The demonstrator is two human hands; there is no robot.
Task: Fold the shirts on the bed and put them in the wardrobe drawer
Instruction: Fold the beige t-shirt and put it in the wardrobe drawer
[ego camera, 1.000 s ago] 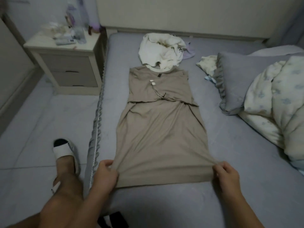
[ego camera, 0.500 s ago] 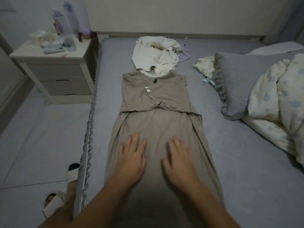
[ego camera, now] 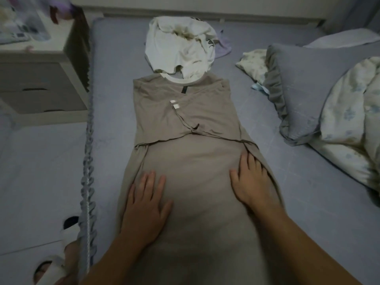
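Observation:
A long beige shirt [ego camera: 191, 112] lies flat and lengthwise on the grey bed [ego camera: 298, 202], its sleeves folded across the chest. My left hand [ego camera: 146, 204] rests palm down on its lower left part, fingers spread. My right hand [ego camera: 253, 182] presses flat near the shirt's right edge, fingertips at a fold in the cloth. Neither hand grips anything. A crumpled white shirt [ego camera: 181, 46] lies beyond the beige shirt's collar, touching it.
A nightstand [ego camera: 41, 79] with bottles and clutter stands left of the bed. A grey pillow [ego camera: 304, 89] and a floral duvet [ego camera: 353, 120] fill the right side. A small lilac cloth [ego camera: 223, 48] lies behind the white shirt. My slippered foot [ego camera: 53, 268] is on the floor.
One second ago both hands pinched the hem's corners. They let go, moved up onto the shirt's middle, and have since slid outward, the right hand reaching the right edge. The view moved closer.

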